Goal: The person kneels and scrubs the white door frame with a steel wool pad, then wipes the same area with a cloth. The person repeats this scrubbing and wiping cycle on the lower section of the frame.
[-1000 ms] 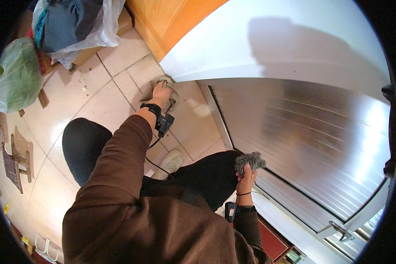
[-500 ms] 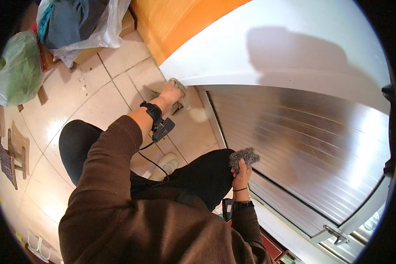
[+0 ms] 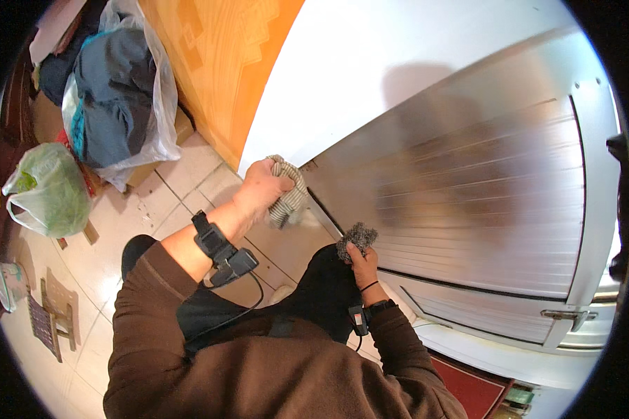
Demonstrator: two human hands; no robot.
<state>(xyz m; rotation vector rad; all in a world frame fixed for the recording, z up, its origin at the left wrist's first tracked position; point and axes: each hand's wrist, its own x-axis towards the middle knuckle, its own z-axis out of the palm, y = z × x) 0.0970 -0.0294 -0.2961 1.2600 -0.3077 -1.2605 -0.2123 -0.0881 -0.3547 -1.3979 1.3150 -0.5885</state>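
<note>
My left hand (image 3: 260, 188) is closed on a striped beige-and-grey cloth (image 3: 291, 202), bunched beyond the fingers. It is close to the bottom corner of a white panel (image 3: 314, 91); whether the cloth touches it I cannot tell. My right hand (image 3: 363, 267) grips a grey, fuzzy scrubbing pad (image 3: 358, 239), with the thumb laid over it. That pad is above my right knee, in front of a ribbed silver door (image 3: 482, 188). Both wrists wear black straps, and the left one carries a small black device (image 3: 234, 267) with a cable.
An orange wood-patterned panel (image 3: 217, 63) adjoins the white one. On the tiled floor at left are a plastic bag of dark clothes (image 3: 115, 98), a bag of greens (image 3: 52, 188), a small stool (image 3: 52, 318) and a tub (image 3: 10, 286). The door's handle (image 3: 569, 315) sticks out at right.
The view has turned. My left hand, still with the cloth, has come up from the floor nearer the white panel's lower edge. My right hand keeps the pad near my knee.
</note>
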